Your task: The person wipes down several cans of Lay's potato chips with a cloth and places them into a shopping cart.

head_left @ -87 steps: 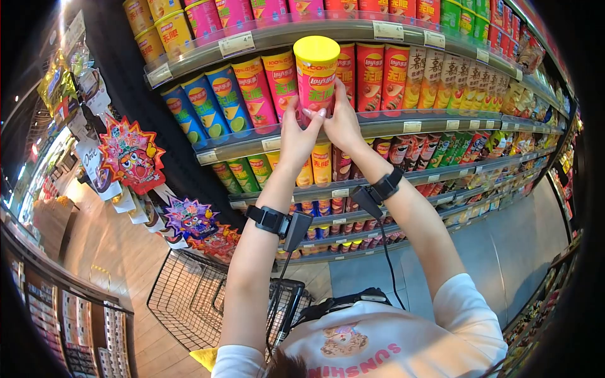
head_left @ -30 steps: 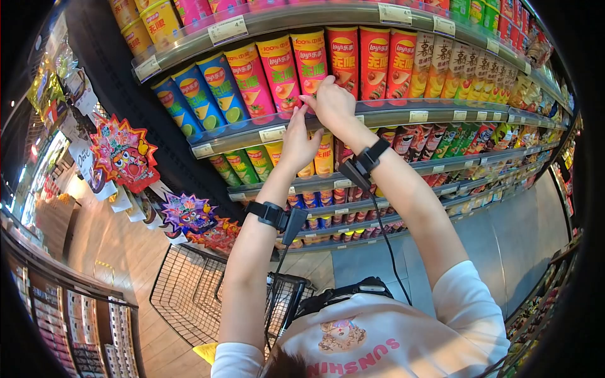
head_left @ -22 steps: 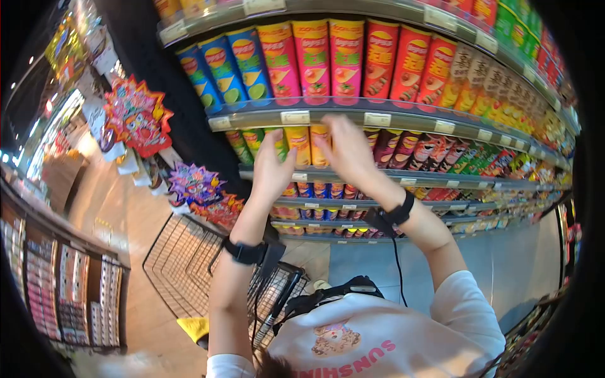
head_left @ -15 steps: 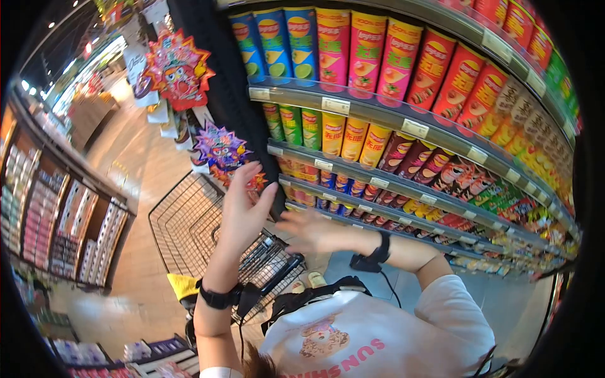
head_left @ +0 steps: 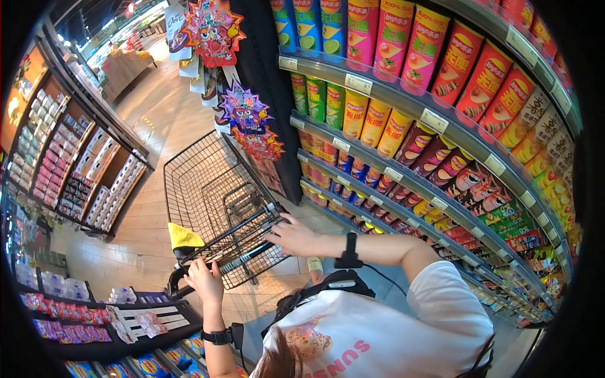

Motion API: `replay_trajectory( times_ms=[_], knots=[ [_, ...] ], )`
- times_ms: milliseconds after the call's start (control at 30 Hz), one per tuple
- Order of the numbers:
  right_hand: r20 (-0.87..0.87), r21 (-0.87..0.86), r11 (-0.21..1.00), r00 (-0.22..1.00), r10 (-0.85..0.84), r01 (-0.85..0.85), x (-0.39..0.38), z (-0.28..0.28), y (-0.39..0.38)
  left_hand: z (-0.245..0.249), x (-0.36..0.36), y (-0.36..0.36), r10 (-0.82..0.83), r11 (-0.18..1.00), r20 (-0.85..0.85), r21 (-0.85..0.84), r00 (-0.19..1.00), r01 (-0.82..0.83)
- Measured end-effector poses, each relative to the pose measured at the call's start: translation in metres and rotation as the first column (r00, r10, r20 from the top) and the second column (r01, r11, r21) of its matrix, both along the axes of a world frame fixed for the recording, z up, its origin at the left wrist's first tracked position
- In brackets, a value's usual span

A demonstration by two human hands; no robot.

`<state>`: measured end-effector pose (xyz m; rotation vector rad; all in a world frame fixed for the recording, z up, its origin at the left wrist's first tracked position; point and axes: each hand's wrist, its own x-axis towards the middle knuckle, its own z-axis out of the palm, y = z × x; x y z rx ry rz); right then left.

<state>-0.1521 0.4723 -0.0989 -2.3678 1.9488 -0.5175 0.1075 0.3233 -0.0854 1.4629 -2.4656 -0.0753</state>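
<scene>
A black wire shopping cart stands in front of me, and its basket holds no goods that I can make out. My left hand is over the left end of the cart's push bar, next to a black curved grip; its fingers point forward, slightly apart. Over the cart's right rear edge is my right hand, fingers spread and reaching left across the wire. Whether either hand touches the cart is hard to tell. Both hands hold nothing visible. A yellow cloth-like piece hangs on the cart's left rear corner.
Shelves of chip canisters run along my right. Star-shaped signs hang on the dark shelf end. Another shelf unit stands left across the wooden floor. Snack packs lie lower left.
Both hands have come down from in front of the shelf end to the rear of the cart, the left one moving furthest. My view has shifted, showing more of the cart.
</scene>
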Motion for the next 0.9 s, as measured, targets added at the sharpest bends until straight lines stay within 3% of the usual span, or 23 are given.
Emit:
replay_trajectory(
  times_ms=[33,67,200,300,633,733,767,833,867,900],
  knots=[
    [-0.025,-0.042,0.998,0.999,-0.040,0.039,0.000,-0.010,-0.005,-0.009,0.007,0.003,0.031,0.999,0.051,0.032,0.998,-0.033],
    [-0.049,-0.087,0.993,0.995,-0.081,0.077,0.000,-0.016,-0.011,-0.021,0.010,0.005,0.075,0.997,-0.024,0.019,0.997,-0.074],
    [-0.059,-0.241,0.944,0.967,-0.247,0.227,0.012,-0.033,-0.025,-0.037,0.018,0.007,0.003,0.977,0.087,-0.211,0.996,0.016],
    [-0.043,-0.255,0.942,0.970,-0.239,0.221,0.013,-0.033,-0.020,-0.041,0.019,0.007,0.018,0.979,0.106,-0.205,0.994,0.004],
    [-0.114,-0.055,0.948,0.941,-0.319,0.314,0.036,-0.024,0.008,-0.037,0.030,0.041,0.064,0.971,0.155,-0.239,0.986,-0.026],
    [-0.119,-0.109,0.940,0.934,-0.336,0.324,0.044,-0.029,0.017,-0.040,0.038,0.047,0.057,0.965,0.174,-0.263,0.983,-0.010],
    [-0.153,-0.088,0.936,0.924,-0.351,0.341,0.045,-0.026,0.021,-0.036,0.041,0.049,0.002,0.972,0.146,-0.231,0.989,0.033],
    [-0.182,-0.045,0.940,0.922,-0.341,0.338,0.042,-0.024,0.028,-0.021,0.050,0.056,-0.118,0.993,0.055,0.017,0.991,0.117],
    [-0.187,-0.047,0.942,0.924,-0.334,0.331,0.038,-0.024,0.032,-0.011,0.054,0.063,-0.112,0.994,0.050,0.017,0.992,0.111],
    [-0.191,-0.049,0.944,0.925,-0.329,0.326,0.035,-0.025,0.036,0.000,0.058,0.070,-0.219,0.975,0.025,0.057,0.976,0.217]
  ],
)
